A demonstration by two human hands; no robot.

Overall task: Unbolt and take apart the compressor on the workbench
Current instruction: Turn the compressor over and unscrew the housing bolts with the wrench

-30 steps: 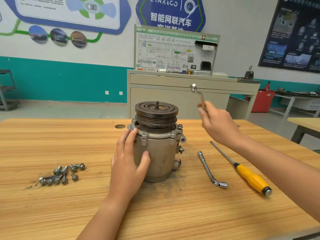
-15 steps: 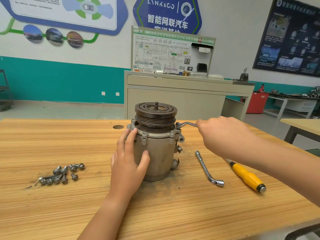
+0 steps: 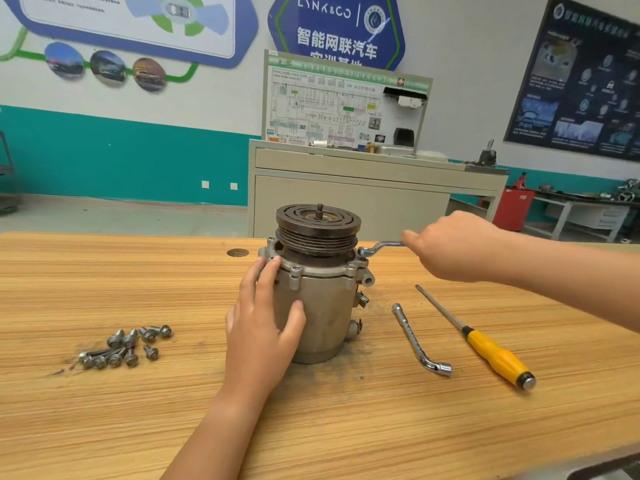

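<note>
Where the compressor [image 3: 322,306] stands upright near the middle of the wooden table [image 3: 104,427], pulley end uppermost, the left hand [image 3: 263,327] lies spread against its grey housing, with the fingers straight and reaching up to the flange and the thumb across the front. The right hand [image 3: 453,247] is closed round the handle of an offset wrench [image 3: 379,247], whose ring end sits at a lug on the right rim of the flange, just below the pulley. To the right of the compressor, an L-shaped socket wrench [image 3: 417,337] and a yellow-handled screwdriver [image 3: 485,341] lie on the table, near each other but apart. A cluster of loose bolts [image 3: 124,346] lies well to the left of the compressor.
</note>
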